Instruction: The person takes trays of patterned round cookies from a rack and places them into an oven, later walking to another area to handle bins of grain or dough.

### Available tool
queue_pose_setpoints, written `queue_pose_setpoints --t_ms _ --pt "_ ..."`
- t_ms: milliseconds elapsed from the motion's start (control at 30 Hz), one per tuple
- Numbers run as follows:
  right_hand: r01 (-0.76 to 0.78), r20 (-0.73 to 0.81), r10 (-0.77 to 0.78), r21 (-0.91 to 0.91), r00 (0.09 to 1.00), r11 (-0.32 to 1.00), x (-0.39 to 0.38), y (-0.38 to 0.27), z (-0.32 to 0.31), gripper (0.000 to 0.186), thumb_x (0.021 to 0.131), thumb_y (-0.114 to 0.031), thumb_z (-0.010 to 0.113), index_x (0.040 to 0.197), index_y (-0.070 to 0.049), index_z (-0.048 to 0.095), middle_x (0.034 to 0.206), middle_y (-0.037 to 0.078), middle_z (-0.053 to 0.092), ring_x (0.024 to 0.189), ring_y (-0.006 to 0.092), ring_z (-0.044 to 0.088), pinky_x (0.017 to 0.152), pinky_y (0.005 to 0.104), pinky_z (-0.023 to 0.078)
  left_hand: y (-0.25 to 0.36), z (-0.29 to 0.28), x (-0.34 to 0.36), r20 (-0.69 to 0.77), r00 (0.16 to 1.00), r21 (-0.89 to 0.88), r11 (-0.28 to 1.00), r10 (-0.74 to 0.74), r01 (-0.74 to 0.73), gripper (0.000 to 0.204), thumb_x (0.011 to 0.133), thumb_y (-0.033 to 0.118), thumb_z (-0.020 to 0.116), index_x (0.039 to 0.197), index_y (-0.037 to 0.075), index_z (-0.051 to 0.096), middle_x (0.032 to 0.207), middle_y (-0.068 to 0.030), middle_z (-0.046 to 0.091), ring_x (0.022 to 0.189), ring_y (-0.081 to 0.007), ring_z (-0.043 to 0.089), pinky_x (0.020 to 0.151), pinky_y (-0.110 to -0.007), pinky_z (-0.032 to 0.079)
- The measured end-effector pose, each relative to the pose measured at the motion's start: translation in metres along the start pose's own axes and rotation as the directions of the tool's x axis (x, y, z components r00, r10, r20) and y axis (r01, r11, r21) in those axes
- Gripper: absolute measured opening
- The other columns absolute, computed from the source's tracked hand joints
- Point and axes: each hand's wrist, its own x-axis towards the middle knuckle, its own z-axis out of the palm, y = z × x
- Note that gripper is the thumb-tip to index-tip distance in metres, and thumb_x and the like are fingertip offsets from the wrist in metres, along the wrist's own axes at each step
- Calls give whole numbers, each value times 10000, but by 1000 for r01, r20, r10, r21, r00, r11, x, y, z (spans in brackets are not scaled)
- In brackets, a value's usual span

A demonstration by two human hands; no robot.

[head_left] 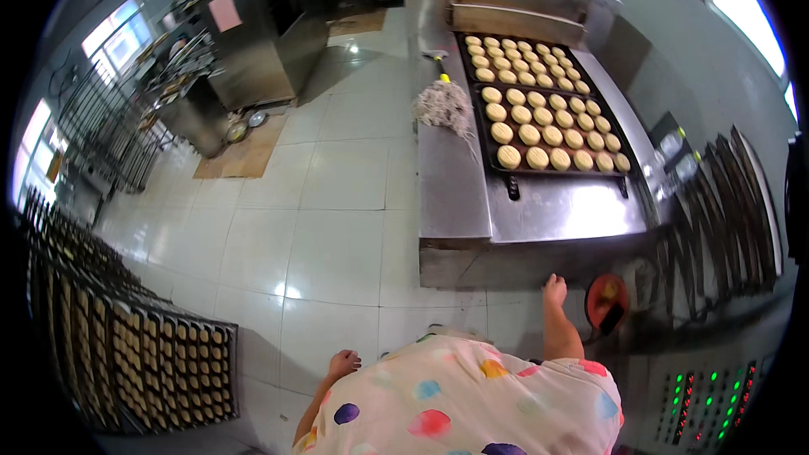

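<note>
My left hand (344, 363) hangs over the tiled floor beside my body, its fingers loosely bent and nothing visible in them. My right hand (554, 289) is held out just short of the front edge of the steel oven table (455, 202), empty, with its fingers a little apart. On that table, in front of the oven opening, lie two dark baking trays (560, 173) end to end. Both carry rows of round, pale cakes (528, 134) with marked tops. Neither hand touches the trays.
A string mop head (445, 107) lies on the table's left side. Plastic bottles (674, 156) and upright dark trays (725, 219) stand at right, near a red round stool (605, 299) with a black object. A control panel (708, 400) glows lower right; a rack of filled trays (160, 362) is lower left.
</note>
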Motion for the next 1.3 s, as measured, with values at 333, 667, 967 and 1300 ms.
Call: queue_pose_setpoints --t_ms 333,667,967,1300 --pt "30 173 -27 -15 985 999 -27 6 58 307 925 -278 516 934 22 580 720 95 623 607 195 652 557 324 529 -111 -21 -12 -136 990 403 912 -25 79 391 867 349 576 955 -23 660 861 -170 684 772 -241 664 701 -411 511" --pt "-141 555 45 132 831 981 -76 7 94 228 890 -164 542 778 33 557 654 95 595 518 189 596 429 321 473 -100 -4 -7 -167 981 470 883 97 -8 376 867 352 565 946 0 672 845 -151 692 803 -249 670 731 -410 506" --pt "106 842 -26 -38 538 994 -78 55 127 197 869 -121 516 711 -4 526 597 126 577 442 220 566 374 335 466 -44 7 -36 -245 969 173 984 8 36 335 858 333 539 894 27 669 761 -122 684 675 -239 666 682 -376 516" --pt "285 967 124 -186 224 940 -217 -63 208 130 889 -72 516 847 49 495 714 152 572 549 208 562 432 309 452 -158 23 -126 -330 925 -95 981 -190 168 347 843 344 538 939 39 672 809 -141 679 732 -260 656 721 -382 504"
